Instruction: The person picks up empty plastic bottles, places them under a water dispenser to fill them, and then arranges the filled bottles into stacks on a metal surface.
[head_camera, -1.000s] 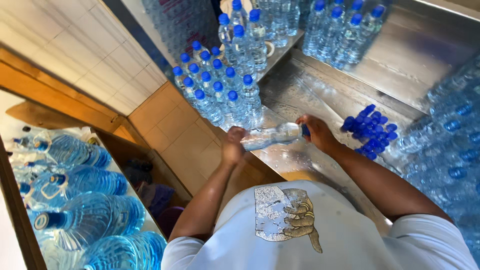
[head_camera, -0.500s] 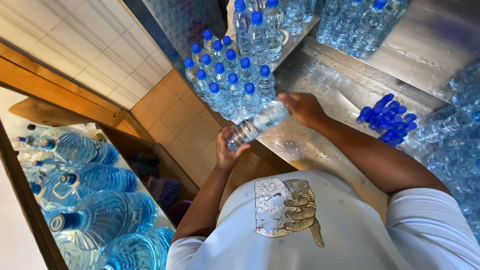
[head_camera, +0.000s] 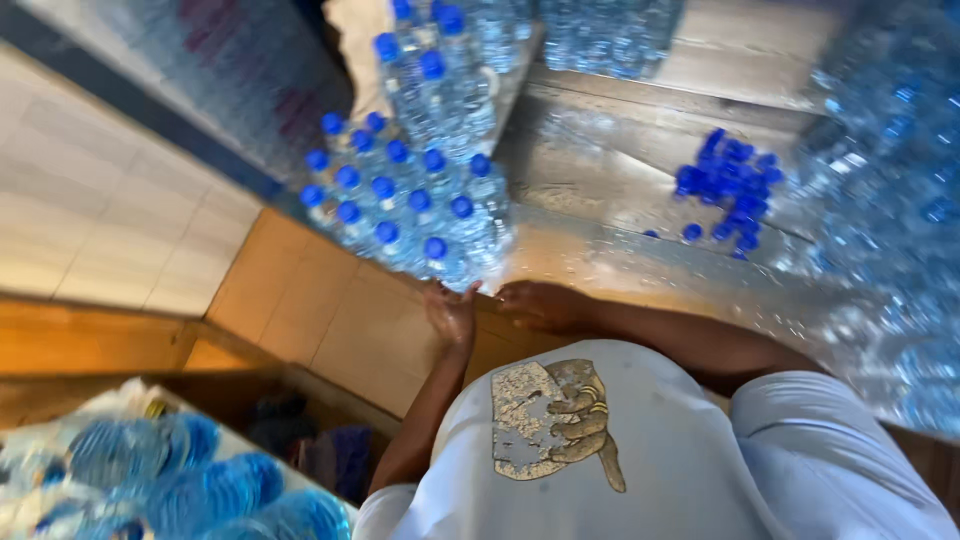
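Observation:
A cluster of clear water bottles (head_camera: 410, 205) with blue caps stands on the wet metal table (head_camera: 600, 190). My left hand (head_camera: 450, 315) is raised at the near edge of this cluster, fingers spread, its tips against the closest bottle (head_camera: 478, 255). Just to the right, my right hand (head_camera: 542, 305) lies low on the table's front edge, and I see nothing in it. The view is blurred by motion. My white shirt fills the bottom of the view.
A heap of loose blue caps (head_camera: 728, 190) lies on the table to the right. More wrapped bottles (head_camera: 890, 200) are stacked at the far right and at the back. Large blue water jugs (head_camera: 160, 480) lie at the lower left, beside a tan tiled floor (head_camera: 310, 300).
The single bottle my hands carried across is no longer in them. Both hands have dropped to the near edge of the bottle cluster, and the view has swung closer.

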